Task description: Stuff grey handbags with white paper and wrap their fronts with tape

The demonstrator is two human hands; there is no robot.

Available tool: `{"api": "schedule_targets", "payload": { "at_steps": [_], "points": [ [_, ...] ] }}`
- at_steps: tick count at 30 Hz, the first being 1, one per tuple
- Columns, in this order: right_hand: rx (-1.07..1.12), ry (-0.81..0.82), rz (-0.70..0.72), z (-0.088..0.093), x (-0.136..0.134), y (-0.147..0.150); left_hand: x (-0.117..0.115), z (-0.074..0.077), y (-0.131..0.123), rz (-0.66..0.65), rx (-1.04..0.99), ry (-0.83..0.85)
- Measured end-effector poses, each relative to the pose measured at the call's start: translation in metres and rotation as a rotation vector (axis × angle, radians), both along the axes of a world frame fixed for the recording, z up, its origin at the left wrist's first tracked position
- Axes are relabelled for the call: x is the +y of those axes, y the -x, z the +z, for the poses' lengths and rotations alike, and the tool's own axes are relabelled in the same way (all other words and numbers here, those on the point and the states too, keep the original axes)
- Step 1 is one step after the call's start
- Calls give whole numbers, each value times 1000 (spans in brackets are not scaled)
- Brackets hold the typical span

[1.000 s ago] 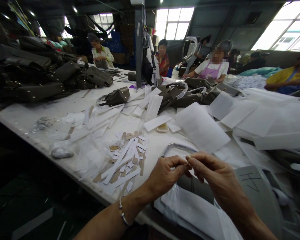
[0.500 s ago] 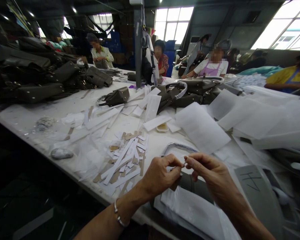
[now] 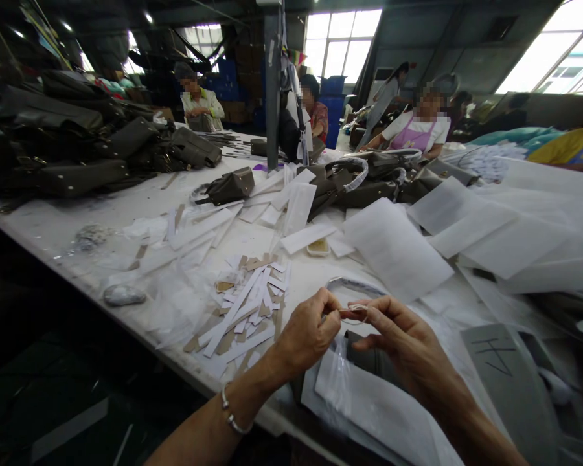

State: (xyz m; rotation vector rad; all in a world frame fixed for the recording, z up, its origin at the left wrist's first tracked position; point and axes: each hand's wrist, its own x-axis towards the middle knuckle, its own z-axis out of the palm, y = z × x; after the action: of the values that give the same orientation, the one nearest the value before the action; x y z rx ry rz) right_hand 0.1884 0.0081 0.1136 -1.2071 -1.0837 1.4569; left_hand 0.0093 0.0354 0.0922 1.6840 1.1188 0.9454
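My left hand (image 3: 307, 333) and my right hand (image 3: 398, 336) meet above the near table edge, both pinched on a small thin strip (image 3: 352, 314) stretched between their fingertips. A silver bracelet sits on my left wrist. Under the hands lies a grey bag (image 3: 369, 359) partly wrapped in clear plastic (image 3: 369, 401). A wrapped curved handle (image 3: 352, 285) lies just beyond the fingers. A heap of peeled white and brown paper strips (image 3: 245, 307) is to the left of my left hand.
White foam sheets (image 3: 393, 246) cover the white table (image 3: 53, 223) to the right. Dark grey bags (image 3: 78, 149) pile up at far left, more (image 3: 359, 181) in the middle. A steel post (image 3: 273, 84) stands behind. Several other people sit at the far side.
My hands have drawn slightly apart, and the small strip now shows stretched between the fingertips. The plastic under my left hand has lifted a little.
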Motion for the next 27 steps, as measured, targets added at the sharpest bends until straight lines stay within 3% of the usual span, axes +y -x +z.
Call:
{"api": "schedule_targets", "payload": {
  "at_steps": [4,9,14,17,20,23,27],
  "points": [
    [82,96,102,-2,0,0,1,-2,0,36,-42,12],
    [-92,113,247,0,-1,1,2,0,1,34,-240,92],
    [-235,7,72,7,1,1,-3,-1,-6,3,-333,134],
    [-375,-194,11,11,2,-3,-8,-3,-15,-110,-393,131],
    [-466,-330,-46,12,1,-8,-14,-5,-25,-225,-319,79],
    [-243,-184,-104,9,0,-12,-18,-10,-30,-358,-335,156],
    [35,74,-119,7,8,-18,-17,-22,-24,-510,-599,382]
  ]
}}
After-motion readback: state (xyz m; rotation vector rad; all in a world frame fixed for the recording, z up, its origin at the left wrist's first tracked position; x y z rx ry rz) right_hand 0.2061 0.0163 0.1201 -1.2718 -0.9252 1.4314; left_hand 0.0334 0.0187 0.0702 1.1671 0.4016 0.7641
